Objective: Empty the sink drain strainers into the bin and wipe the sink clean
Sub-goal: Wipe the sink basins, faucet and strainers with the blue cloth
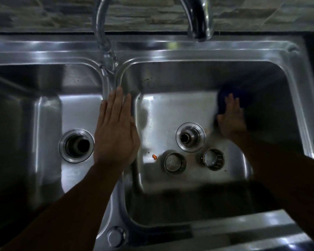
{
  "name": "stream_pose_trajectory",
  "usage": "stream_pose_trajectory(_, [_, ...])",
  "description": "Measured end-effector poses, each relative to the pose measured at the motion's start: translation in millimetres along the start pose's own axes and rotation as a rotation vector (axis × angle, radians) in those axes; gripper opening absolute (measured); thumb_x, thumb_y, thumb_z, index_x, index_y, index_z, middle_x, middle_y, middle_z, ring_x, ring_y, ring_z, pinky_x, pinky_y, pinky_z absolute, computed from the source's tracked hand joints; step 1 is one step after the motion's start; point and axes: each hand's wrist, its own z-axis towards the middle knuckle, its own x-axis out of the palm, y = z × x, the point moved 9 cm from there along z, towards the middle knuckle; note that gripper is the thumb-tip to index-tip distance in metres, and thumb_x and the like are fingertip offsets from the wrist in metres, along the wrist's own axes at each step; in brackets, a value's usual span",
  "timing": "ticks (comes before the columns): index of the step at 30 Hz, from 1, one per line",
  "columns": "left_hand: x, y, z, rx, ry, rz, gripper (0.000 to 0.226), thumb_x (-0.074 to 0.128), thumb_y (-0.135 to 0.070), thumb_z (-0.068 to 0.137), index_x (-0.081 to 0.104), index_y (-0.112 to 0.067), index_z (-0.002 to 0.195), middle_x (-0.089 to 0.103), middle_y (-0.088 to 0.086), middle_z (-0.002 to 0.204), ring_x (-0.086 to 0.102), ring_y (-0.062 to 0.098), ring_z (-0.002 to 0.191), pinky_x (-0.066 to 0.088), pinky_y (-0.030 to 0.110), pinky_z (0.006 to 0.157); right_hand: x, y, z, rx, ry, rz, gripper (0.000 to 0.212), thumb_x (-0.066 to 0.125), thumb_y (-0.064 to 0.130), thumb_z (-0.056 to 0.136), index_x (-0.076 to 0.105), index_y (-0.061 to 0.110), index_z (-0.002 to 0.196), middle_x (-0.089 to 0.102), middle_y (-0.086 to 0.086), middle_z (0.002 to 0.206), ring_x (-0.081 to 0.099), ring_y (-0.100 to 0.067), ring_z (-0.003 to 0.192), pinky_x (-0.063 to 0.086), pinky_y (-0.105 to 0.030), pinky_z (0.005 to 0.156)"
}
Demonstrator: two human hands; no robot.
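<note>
**Head view.** I am looking straight down into a steel double sink [170,51].

- **Hands:** My left hand [116,129] is lying flat along the divider [114,78] between the basins, its fingers straight, together and holding nothing. My right hand [229,120] is pressing a dark blue cloth [232,96] onto the right basin's floor near its far right corner. Its fingers are looking spread and straight over the cloth, though blur is softening them.
- **Strainers:** The left strainer [174,163] and right strainer [213,159] are standing apart on that same floor, just in front of the right drain [190,137].
- **Handling:** I am judging the cloth soft, limp and probably wet, so it should work best under a flat palm. The strainers are looking like small perforated steel cups. I expect them to be light, stiff and slippery when wet, and best pinched across the rim.
- **Count:** I am counting two basins and two open drains, the other being the left drain [76,145]. There are also two strainers, one cloth, one orange scrap [154,157] and two spouts above. No bin is showing.
</note>
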Motion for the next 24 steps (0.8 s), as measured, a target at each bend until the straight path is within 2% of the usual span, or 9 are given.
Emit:
stream_pose_trajectory(3, [1, 0, 1, -0.004, 0.019, 0.015, 0.055, 0.037, -0.012, 0.098, 0.035, 0.001, 0.152, 0.027, 0.024, 0.161, 0.022, 0.035, 0.153, 0.021, 0.053, 0.124, -1, 2, 3, 0.184, 0.005, 0.065, 0.070, 0.042, 0.024, 0.103, 0.006, 0.001, 0.158, -0.003, -0.016, 0.167, -0.004, -0.037, 0.154, 0.007, -0.048, 0.125])
stream_pose_trajectory(6, [1, -2, 0, -0.005, 0.042, 0.005, 0.057, 0.040, -0.012, 0.097, 0.034, -0.002, 0.153, 0.025, 0.023, 0.162, 0.019, 0.034, 0.154, 0.019, 0.053, 0.124, -1, 69, -8, 0.256, -0.026, 0.211, 0.068, 0.041, 0.022, 0.102, 0.009, -0.002, 0.156, 0.006, -0.022, 0.166, 0.004, -0.043, 0.153, 0.009, -0.051, 0.125])
stream_pose_trajectory(8, [1, -3, 1, 0.007, 0.048, -0.007, 0.059, 0.043, -0.010, 0.094, 0.036, -0.002, 0.152, 0.026, 0.024, 0.161, 0.019, 0.035, 0.154, 0.019, 0.053, 0.124, 6, 136, -26, 0.091, -0.041, 0.295, 0.069, 0.043, 0.019, 0.099, 0.009, 0.001, 0.157, 0.005, -0.022, 0.166, 0.005, -0.044, 0.152, 0.012, -0.052, 0.124])
stream_pose_trajectory(11, [0, -3, 1, 0.012, 0.048, -0.011, 0.057, 0.044, -0.009, 0.094, 0.039, 0.000, 0.150, 0.026, 0.025, 0.161, 0.020, 0.036, 0.153, 0.019, 0.054, 0.124, 19, 234, -59, -0.331, 0.015, 0.354, 0.073, 0.049, 0.018, 0.096, 0.013, 0.005, 0.158, 0.004, -0.014, 0.167, -0.001, -0.036, 0.155, 0.007, -0.047, 0.126])
stream_pose_trajectory(13, [1, -2, 0, 0.006, 0.061, -0.008, 0.057, 0.040, -0.012, 0.095, 0.038, 0.000, 0.151, 0.024, 0.023, 0.162, 0.018, 0.035, 0.154, 0.018, 0.054, 0.124, 24, 262, -74, -0.583, 0.081, 0.280, 0.071, 0.052, 0.023, 0.097, 0.019, 0.009, 0.158, 0.008, -0.009, 0.168, 0.001, -0.032, 0.155, 0.005, -0.043, 0.126])
stream_pose_trajectory(15, [1, -1, 1, 0.005, 0.066, -0.016, 0.059, 0.040, -0.013, 0.093, 0.037, -0.001, 0.151, 0.023, 0.022, 0.163, 0.017, 0.033, 0.154, 0.017, 0.053, 0.124, 21, 254, -76, -0.702, 0.165, 0.345, 0.070, 0.060, 0.015, 0.092, 0.030, 0.007, 0.155, 0.019, -0.009, 0.166, 0.008, -0.031, 0.155, 0.009, -0.038, 0.126])
stream_pose_trajectory(18, [1, -1, 1, 0.010, 0.049, -0.021, 0.058, 0.042, -0.013, 0.092, 0.041, -0.001, 0.149, 0.025, 0.023, 0.162, 0.019, 0.035, 0.153, 0.019, 0.054, 0.124, 17, 199, -79, -0.707, 0.252, 0.409, 0.067, 0.062, 0.004, 0.088, 0.038, 0.007, 0.151, 0.025, -0.007, 0.164, 0.013, -0.027, 0.155, 0.019, -0.034, 0.124])
stream_pose_trajectory(21, [0, -2, 1, 0.012, 0.034, -0.008, 0.058, 0.039, -0.013, 0.092, 0.043, -0.001, 0.148, 0.026, 0.024, 0.161, 0.021, 0.037, 0.153, 0.020, 0.054, 0.123, 8, 113, -65, -0.533, 0.213, 0.386, 0.070, 0.058, 0.004, 0.091, 0.032, 0.013, 0.154, 0.017, -0.001, 0.167, 0.007, -0.024, 0.156, 0.020, -0.036, 0.125])
stream_pose_trajectory(24, [1, -2, 1, 0.002, 0.026, -0.001, 0.055, 0.038, -0.013, 0.095, 0.043, -0.001, 0.148, 0.026, 0.024, 0.161, 0.022, 0.038, 0.152, 0.020, 0.054, 0.124, -2, 32, -40, -0.229, 0.119, 0.357, 0.073, 0.057, 0.004, 0.093, 0.024, 0.012, 0.157, 0.010, -0.003, 0.168, 0.006, -0.028, 0.156, 0.021, -0.043, 0.124])
